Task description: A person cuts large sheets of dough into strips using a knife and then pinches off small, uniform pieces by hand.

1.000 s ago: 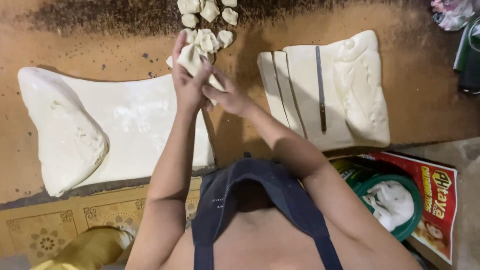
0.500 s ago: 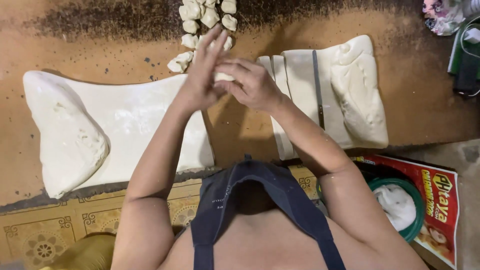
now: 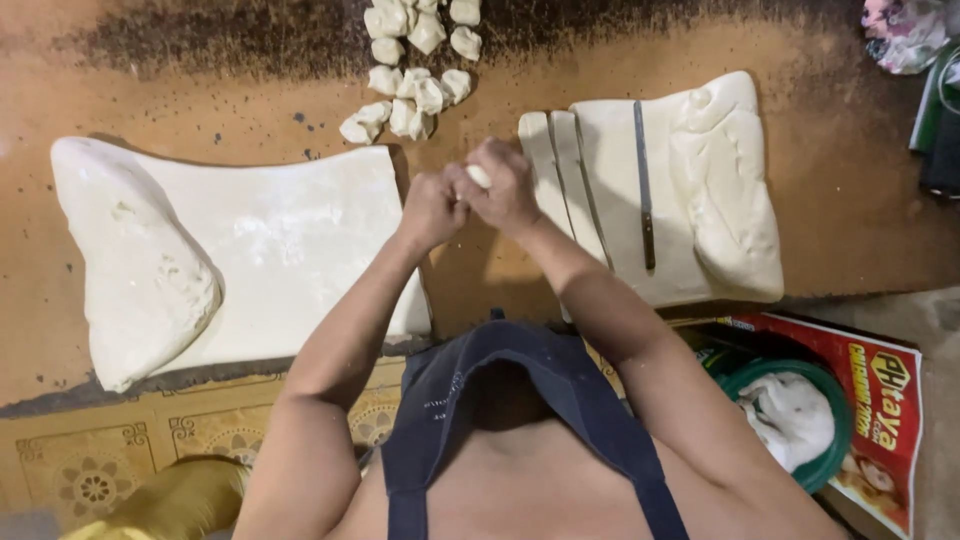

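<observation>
Head view: your left hand (image 3: 430,205) and right hand (image 3: 507,185) were pressed together over the brown work surface (image 3: 250,90), between the two dough slabs. Both were closed on a small piece of dough (image 3: 479,176), of which only a pale end showed between the fingers. The large dough slab (image 3: 280,250) lay just to the left of your left hand, its left end folded up into a thick lump. The cut dough slab (image 3: 700,180) lay just to the right of your right hand, with narrow strips (image 3: 548,160) sliced off along its near edge and a long knife (image 3: 645,185) resting flat on top. A cluster of small dough pieces (image 3: 415,95) sat on the surface beyond your hands, clear of both slabs. A green bowl (image 3: 830,400) stood at lower right.
</observation>
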